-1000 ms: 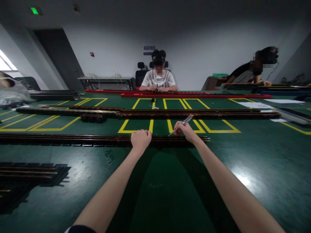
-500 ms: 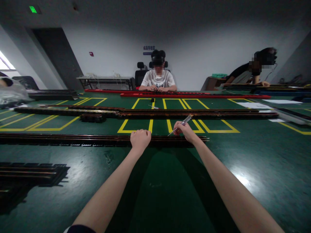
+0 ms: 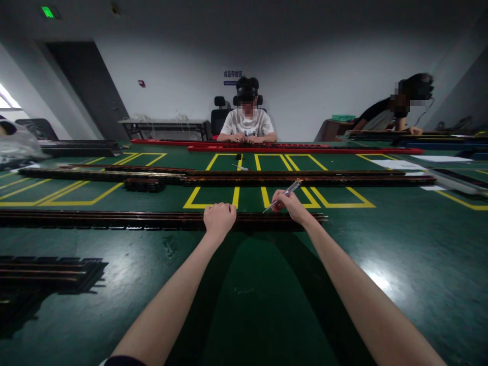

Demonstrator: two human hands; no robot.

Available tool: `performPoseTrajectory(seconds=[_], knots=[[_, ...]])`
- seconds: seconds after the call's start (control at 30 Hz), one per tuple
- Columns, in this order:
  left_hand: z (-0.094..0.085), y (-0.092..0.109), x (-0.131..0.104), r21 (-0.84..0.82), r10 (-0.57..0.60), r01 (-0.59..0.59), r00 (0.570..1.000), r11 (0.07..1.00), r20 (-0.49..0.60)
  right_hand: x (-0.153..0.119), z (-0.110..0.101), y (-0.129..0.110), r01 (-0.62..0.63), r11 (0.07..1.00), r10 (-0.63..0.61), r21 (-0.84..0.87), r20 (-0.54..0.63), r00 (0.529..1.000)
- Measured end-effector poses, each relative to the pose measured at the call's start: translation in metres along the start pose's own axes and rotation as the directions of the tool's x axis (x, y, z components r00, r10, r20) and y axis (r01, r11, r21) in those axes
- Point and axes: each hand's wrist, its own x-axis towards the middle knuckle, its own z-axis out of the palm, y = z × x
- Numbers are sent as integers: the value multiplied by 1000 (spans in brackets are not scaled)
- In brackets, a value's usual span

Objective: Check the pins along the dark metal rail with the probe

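Clearly, the wall sign (image 3: pixel 233 74) reads 成品存放区, above a seated co-worker (image 3: pixel 247 123). Nearer, long dark strips (image 3: pixel 114 219) lie across the green tabletop (image 3: pixel 247 325). The right hand (image 3: pixel 287 203) pinches a slim pen-like tool (image 3: pixel 293 187) in its fingers, tip by the strips' far edge; the left hand (image 3: pixel 220 219) curls over them, its grip hidden. Since a second ago, the view has shifted slightly; both hands keep their places.

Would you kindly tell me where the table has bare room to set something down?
The widest bare patch of the table lies right of the right forearm, this side of the yellow lines. A narrower one lies between that arm and the left forearm. Crowded are the near dark strips, around the left hand and right hand, and the farther dark strips.
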Motion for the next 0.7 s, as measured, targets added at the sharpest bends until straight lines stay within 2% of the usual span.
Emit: performPoseTrajectory(seconds=[0.4, 0.7], knots=[[-1, 1, 0, -9, -7, 7, 1000, 1000, 8, -1, 2, -3, -9, 1000, 10, -5, 5, 1000], [-1, 2, 0, 47, -1, 1, 1000, 999, -2, 1, 0, 1, -3, 1000, 3, 3, 14, 1000]])
